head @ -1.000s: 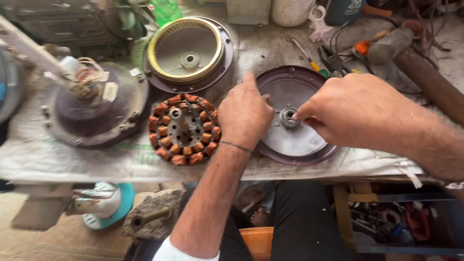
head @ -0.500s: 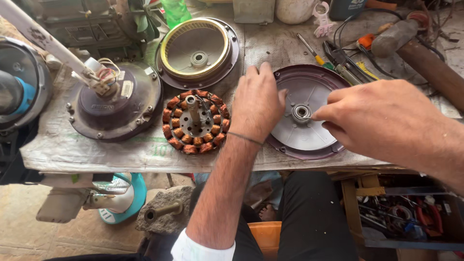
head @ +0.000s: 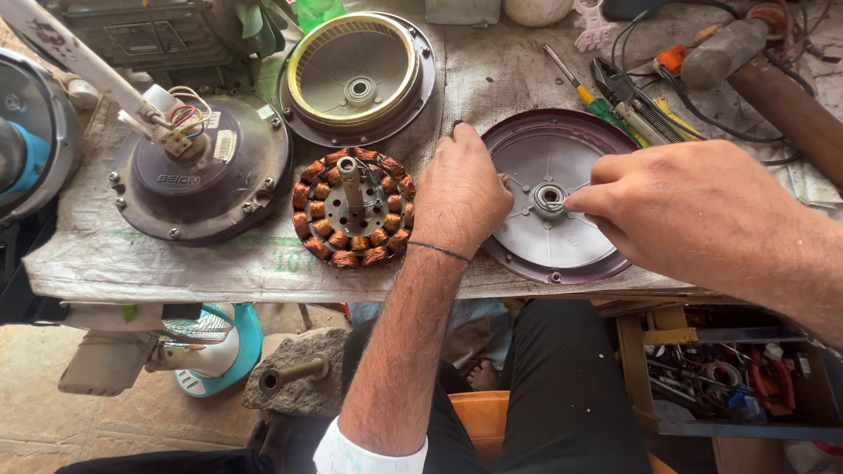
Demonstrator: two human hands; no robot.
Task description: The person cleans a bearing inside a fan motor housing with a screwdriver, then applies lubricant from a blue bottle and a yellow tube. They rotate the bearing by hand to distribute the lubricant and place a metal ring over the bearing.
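A round maroon fan cover (head: 544, 250) lies inside-up on the bench, with a steel bearing (head: 548, 197) seated in its centre. My left hand (head: 461, 193) presses down on the cover's left rim, fingers curled over the edge. My right hand (head: 694, 211) reaches in from the right, with thumb and index fingertip pinched at the bearing's right side. Just left of my left hand sits a stator (head: 351, 211) ringed with copper coils, its shaft pointing up.
A gold-rimmed rotor housing (head: 356, 75) lies behind the stator. At the left is a dark motor housing (head: 206, 180) with a rod and wires. A screwdriver (head: 580, 88), pliers (head: 632, 101) and a hammer (head: 729, 48) lie at the back right. Under the bench are a small teal fan (head: 215, 347) and a stone block (head: 294, 373).
My right hand has drawn back to the right, uncovering the bearing so that only its fingertips are on it. My left hand stays on the cover's rim.
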